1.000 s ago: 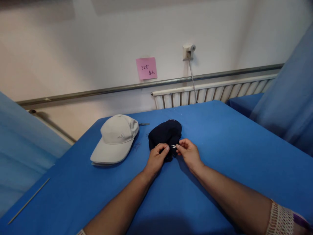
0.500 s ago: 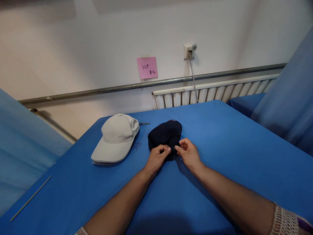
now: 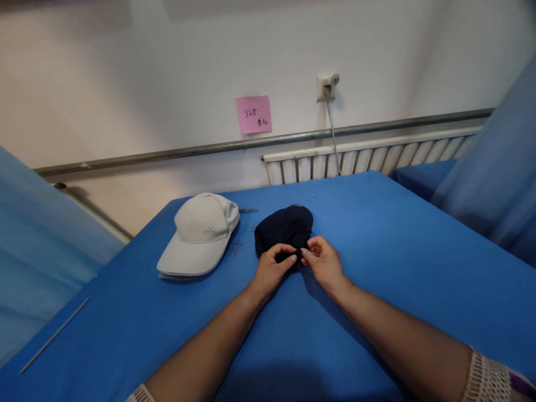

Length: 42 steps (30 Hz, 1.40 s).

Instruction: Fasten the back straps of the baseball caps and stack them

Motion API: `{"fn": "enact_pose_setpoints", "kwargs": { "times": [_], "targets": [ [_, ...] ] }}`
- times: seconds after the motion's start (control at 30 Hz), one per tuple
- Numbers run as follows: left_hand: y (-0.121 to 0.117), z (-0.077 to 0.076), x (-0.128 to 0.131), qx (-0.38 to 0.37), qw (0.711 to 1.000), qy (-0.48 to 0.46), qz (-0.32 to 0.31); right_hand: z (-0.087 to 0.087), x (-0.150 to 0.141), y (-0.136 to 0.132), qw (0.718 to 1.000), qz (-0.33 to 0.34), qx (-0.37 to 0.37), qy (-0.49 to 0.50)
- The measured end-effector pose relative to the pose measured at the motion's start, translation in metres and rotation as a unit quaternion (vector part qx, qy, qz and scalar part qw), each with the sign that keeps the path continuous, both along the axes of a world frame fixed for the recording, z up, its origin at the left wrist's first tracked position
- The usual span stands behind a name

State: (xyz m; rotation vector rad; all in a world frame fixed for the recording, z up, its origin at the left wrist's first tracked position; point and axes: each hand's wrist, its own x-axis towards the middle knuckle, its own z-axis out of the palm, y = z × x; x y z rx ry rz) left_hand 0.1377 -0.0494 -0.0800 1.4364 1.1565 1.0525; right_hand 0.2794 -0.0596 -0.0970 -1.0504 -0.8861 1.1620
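Observation:
A dark navy or black cap (image 3: 276, 228) lies on the blue-covered table (image 3: 402, 245), its brim pointing to the far right. Its near edge, perhaps the back strap, is pinched by both hands. My left hand (image 3: 272, 271) has thumb and index finger closed on the left part of this edge. Just to the right, my right hand (image 3: 325, 262) pinches the same edge between thumb and fingertips. The fingertips nearly meet, and they hide the exact piece of strap between them. Left of the dark cap rests a light grey cap (image 3: 207, 220), brim toward me.
A thin stick (image 3: 54, 335) lies by the table's left edge. Blue curtains (image 3: 33, 251) hang at both sides. Behind the table are a white radiator (image 3: 360, 159), a metal pipe (image 3: 188, 152), a plugged socket (image 3: 325, 89) and a pink note (image 3: 253, 114).
My left fingers have shifted slightly along the cap's near edge, the thumb now closer to my right fingertips. The right hand keeps its pinch, and both caps stay in place.

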Motion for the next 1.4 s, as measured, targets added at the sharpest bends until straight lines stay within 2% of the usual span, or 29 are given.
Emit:
{"fn": "enact_pose_setpoints", "kwargs": {
  "times": [0.23, 0.37, 0.63, 0.8, 1.0, 1.4],
  "targets": [
    [0.000, 0.003, 0.000, -0.018, 1.000, 0.007, -0.024, -0.005, 0.000, 0.001, 1.000, -0.001, 0.003, -0.012],
    [-0.002, 0.007, 0.002, -0.029, 1.000, -0.008, -0.006, -0.007, 0.000, 0.001, 0.999, -0.007, 0.011, -0.031],
    [-0.002, 0.007, 0.003, -0.028, 0.999, 0.031, 0.032, -0.008, 0.004, -0.004, 0.986, 0.008, 0.029, -0.162],
    [-0.002, 0.006, 0.003, -0.041, 0.998, 0.013, 0.045, -0.004, 0.005, -0.009, 0.973, 0.001, 0.064, -0.221],
    [0.000, 0.003, 0.003, -0.058, 0.997, -0.030, 0.043, -0.006, 0.004, -0.007, 0.978, 0.005, 0.051, -0.202],
    [-0.002, 0.002, 0.004, -0.058, 0.995, -0.034, 0.078, -0.002, 0.003, -0.012, 0.969, 0.000, 0.084, -0.231]
  ]
}}
